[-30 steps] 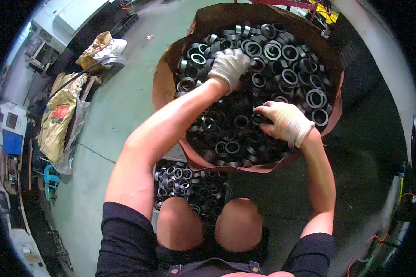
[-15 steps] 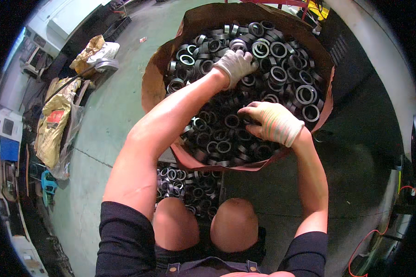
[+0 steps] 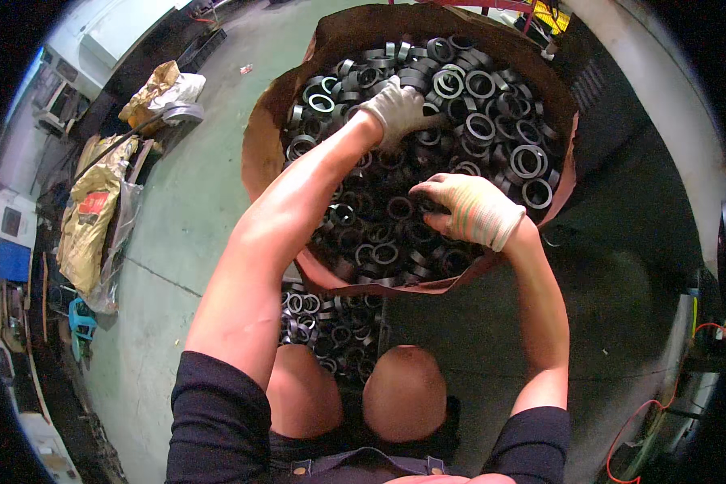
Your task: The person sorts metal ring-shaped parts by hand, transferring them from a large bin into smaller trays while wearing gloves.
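Observation:
Dark metal rings fill a large container with a brown, uneven-edged liner. My left hand, in a whitish work glove, reaches over the rings in the upper middle of the heap. Its thumb stretches out to the right, apart from the fingers, whose tips are partly lost among the rings. Lower and to the right, my right hand wears a striped knit glove. Its fingers and thumb curl toward the pile around something dark, which blends with the rings behind it.
Between the container and my knees stands a smaller bin of similar rings. Yellowish sacks lie at the left, with a blue-green object below them. An orange cable runs along the floor at the lower right.
My left hand has moved slightly left and toward me, and its thumb now sticks out to the right. The right hand keeps nearly the same place and curled pose.

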Available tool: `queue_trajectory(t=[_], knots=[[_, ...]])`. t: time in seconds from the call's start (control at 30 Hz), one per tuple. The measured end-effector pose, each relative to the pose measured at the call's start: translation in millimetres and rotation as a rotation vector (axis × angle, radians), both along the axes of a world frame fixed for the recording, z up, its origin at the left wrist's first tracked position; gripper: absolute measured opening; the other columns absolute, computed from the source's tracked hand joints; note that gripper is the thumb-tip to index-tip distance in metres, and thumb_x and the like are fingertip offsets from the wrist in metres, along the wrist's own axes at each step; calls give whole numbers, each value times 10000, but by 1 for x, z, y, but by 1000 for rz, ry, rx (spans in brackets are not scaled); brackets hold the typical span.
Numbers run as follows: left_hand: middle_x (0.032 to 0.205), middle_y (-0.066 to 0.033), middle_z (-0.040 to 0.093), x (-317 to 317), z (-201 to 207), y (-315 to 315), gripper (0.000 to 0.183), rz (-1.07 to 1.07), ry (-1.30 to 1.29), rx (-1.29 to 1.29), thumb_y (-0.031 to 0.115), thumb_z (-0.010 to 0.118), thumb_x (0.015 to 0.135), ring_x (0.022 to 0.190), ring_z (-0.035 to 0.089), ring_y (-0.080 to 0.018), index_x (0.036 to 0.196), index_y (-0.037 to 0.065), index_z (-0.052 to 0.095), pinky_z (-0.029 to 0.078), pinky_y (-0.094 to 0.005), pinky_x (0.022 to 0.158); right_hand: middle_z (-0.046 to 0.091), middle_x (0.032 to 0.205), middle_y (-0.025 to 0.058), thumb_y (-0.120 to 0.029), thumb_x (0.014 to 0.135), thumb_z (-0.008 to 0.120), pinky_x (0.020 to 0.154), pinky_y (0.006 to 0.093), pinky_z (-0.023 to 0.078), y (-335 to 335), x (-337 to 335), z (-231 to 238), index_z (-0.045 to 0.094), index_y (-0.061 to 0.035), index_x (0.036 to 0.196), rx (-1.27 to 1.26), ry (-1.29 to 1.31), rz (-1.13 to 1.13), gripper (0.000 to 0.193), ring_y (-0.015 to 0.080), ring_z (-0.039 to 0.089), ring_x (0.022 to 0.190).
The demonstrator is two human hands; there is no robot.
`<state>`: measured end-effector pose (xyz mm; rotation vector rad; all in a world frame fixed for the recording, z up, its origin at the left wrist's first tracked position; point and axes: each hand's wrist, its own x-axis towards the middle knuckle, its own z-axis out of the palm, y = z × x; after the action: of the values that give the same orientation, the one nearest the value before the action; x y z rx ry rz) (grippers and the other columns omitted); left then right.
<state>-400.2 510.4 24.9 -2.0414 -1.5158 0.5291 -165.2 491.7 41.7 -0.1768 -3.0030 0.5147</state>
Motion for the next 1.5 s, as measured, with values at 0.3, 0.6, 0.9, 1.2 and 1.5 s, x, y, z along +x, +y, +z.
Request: queue_trajectory(t=[0.3,0.6,0.9,1.2,1.5], knots=[[1051,-86,642,-6,-13,2,507,-124,-22,258,302,507,946,1028,636,-278,1413,476,416,487,-553,834,642,1147,149,-220,824,665,905,406,501,-2,0,7,619,-96,1220,-40,-2,-39,418,356,617,1036],[900,-64,635,-9,-24,-9,358,-2,-49,24,315,438,981,853,646,-261,1322,361,534,448,-620,915,640,1150,159,-232,831,661,904,418,503,-3,-2,9,606,-92,1239,-45,-33,-32,435,363,619,1039],[779,-24,637,-15,-43,1,274,-179,-39,290,246,517,909,684,656,-251,1169,304,581,495,-480,691,642,1097,140,-304,839,645,854,430,530,-2,-1,4,615,-102,1217,14,55,-16,429,344,636,992],[712,-33,606,-7,-42,2,167,-59,123,333,233,550,861,672,595,-229,818,113,658,439,-443,658,648,1077,146,-300,845,644,858,425,527,0,1,4,617,-97,1208,-45,62,-20,416,350,633,991],[898,-83,625,-4,-42,-6,205,-13,-48,398,284,570,876,790,627,-273,1054,249,667,451,-451,867,646,1129,152,-199,818,675,888,402,510,-5,-1,8,612,-96,1230,-37,59,-58,430,343,626,1024]])
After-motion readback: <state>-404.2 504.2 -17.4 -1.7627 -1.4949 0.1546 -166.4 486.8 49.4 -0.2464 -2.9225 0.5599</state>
